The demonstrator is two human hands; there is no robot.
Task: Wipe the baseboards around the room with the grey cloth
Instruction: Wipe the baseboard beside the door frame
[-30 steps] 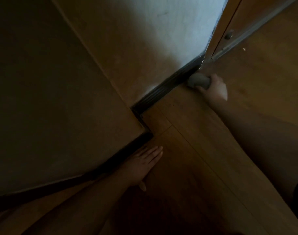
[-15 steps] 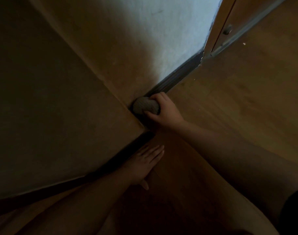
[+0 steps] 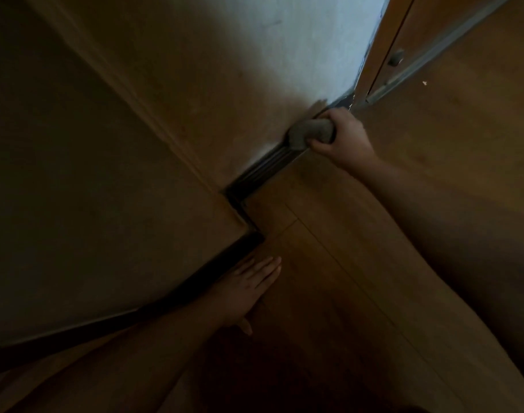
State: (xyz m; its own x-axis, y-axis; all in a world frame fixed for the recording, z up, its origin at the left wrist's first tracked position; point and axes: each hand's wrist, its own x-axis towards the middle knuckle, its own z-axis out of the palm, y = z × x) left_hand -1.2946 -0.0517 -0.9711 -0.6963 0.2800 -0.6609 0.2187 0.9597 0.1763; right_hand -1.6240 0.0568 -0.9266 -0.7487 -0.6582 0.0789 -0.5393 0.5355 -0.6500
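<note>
Head view, right hand (image 3: 345, 138): fingers curled round bunched grey cloth (image 3: 311, 133), pressed on dark ribbed baseboard (image 3: 263, 169).
Baseboard axis: diagonal, lower-left corner to upper-right doorframe.
Left hand (image 3: 249, 289): fingers straight, flat on wooden floor (image 3: 329, 263).
Writing: none legible.

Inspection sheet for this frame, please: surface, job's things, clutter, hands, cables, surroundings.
Surface: wood-look plank floor, dim.
Job's things: grey cloth bunched against the dark baseboard, near the door frame.
Clutter: one small pale speck on the floor.
Hands: right hand grips the cloth; left hand lies flat on the floor beside the nearer baseboard run.
Cables: nothing seen.
Surroundings: stepped wall corner, lit near the doorway.
</note>
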